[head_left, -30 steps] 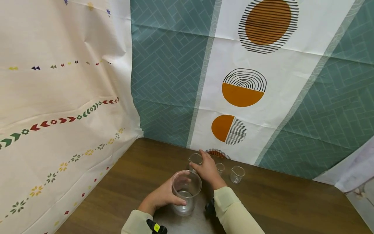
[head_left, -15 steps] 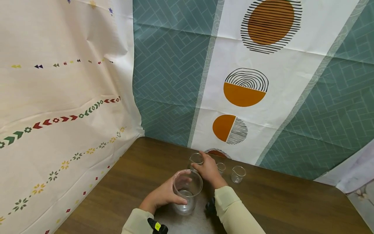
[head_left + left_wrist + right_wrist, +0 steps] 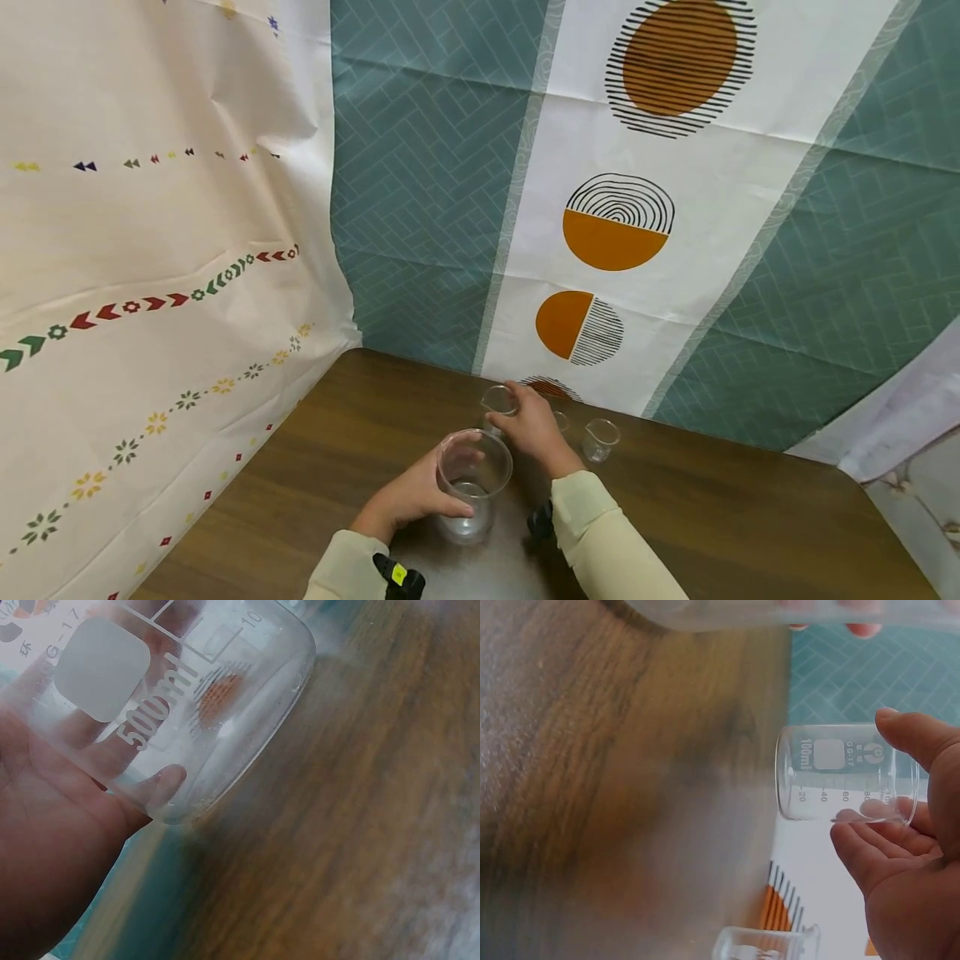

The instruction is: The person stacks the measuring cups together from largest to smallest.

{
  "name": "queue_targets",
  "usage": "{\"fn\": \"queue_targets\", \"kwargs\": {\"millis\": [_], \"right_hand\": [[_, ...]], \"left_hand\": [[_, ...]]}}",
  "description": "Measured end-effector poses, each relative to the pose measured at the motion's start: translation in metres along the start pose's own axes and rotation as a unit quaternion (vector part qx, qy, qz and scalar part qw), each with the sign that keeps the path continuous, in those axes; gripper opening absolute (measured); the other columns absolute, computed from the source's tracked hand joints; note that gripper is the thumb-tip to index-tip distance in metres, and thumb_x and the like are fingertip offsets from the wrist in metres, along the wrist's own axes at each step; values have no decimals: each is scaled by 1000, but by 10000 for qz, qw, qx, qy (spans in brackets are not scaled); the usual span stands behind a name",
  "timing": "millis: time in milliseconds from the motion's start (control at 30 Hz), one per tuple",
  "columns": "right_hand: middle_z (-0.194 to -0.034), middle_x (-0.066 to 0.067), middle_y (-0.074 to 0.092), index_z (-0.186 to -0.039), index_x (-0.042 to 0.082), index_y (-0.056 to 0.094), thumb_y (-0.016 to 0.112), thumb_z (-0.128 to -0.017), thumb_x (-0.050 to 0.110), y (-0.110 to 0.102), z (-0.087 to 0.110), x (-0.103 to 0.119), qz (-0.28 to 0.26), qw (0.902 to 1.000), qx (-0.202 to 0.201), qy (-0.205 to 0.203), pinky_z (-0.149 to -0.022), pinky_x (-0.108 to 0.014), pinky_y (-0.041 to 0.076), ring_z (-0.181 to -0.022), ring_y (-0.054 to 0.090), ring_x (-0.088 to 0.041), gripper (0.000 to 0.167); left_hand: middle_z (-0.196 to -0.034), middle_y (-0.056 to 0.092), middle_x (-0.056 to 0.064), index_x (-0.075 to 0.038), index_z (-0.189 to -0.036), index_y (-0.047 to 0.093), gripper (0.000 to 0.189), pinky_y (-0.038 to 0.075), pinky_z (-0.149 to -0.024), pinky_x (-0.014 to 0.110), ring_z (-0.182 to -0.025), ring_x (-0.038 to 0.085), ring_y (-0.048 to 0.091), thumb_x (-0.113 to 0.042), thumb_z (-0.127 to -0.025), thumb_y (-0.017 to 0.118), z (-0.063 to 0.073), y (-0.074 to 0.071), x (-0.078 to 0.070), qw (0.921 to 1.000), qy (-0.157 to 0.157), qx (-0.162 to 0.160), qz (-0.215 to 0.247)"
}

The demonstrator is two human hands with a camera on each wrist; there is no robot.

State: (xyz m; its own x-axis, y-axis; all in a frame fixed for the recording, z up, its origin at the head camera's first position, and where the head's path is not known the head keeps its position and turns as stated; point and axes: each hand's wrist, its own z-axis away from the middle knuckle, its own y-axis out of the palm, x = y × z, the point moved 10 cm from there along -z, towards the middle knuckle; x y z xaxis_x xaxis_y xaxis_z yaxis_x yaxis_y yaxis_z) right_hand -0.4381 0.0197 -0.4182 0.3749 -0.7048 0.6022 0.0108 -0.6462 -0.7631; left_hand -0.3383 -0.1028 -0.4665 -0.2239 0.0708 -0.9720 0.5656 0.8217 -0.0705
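Note:
A large clear glass beaker, marked 500ml in the left wrist view, stands near the front of the table. My left hand grips its side, with the thumb toward me and the fingers behind the glass. Farther back, my right hand holds a smaller 100ml beaker near its rim, thumb on one side and fingers on the other. The small beaker is upright at table level; whether its base touches the wood I cannot tell. Both beakers look empty.
Two more small glass beakers stand to the right of my right hand: one partly hidden behind it, the other farther right. Behind the brown wooden table hangs a patterned cloth; a cream cloth closes the left side.
The head view has shifted a little. Both hands keep the same hold on their beakers, which have not visibly moved on the table.

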Motion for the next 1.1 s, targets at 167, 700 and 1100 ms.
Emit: {"fn": "queue_targets", "kwargs": {"millis": [167,700,1100], "right_hand": [[-123,-16,62,-136,2,51,77,-81,31,-10,2,10,115,9999,-32,-55,-87,-47,53,-100,65,-29,67],[-99,-8,54,-139,12,49,75,-80,36,-36,11,28,443,9988,191,35,-72,-34,43,-85,48,-18,69],[-108,-6,59,-122,8,61,75,-79,38,-59,17,47,870,9957,328,-16,-80,-36,51,-87,55,-18,54]], "left_hand": [[-145,45,19,-17,-147,29,91,40,-107,43,-136,36,40,-12,-74,83,-2,-1,-1,10000,78,16,-39],[-148,41,20,-15,-147,29,92,38,-108,50,-137,38,38,-12,-74,84,0,-1,-1,9999,91,-19,-43],[-148,42,16,-18,-148,29,91,36,-108,55,-138,36,38,-14,-75,83,-4,1,-2,9999,11,26,-152]]}}
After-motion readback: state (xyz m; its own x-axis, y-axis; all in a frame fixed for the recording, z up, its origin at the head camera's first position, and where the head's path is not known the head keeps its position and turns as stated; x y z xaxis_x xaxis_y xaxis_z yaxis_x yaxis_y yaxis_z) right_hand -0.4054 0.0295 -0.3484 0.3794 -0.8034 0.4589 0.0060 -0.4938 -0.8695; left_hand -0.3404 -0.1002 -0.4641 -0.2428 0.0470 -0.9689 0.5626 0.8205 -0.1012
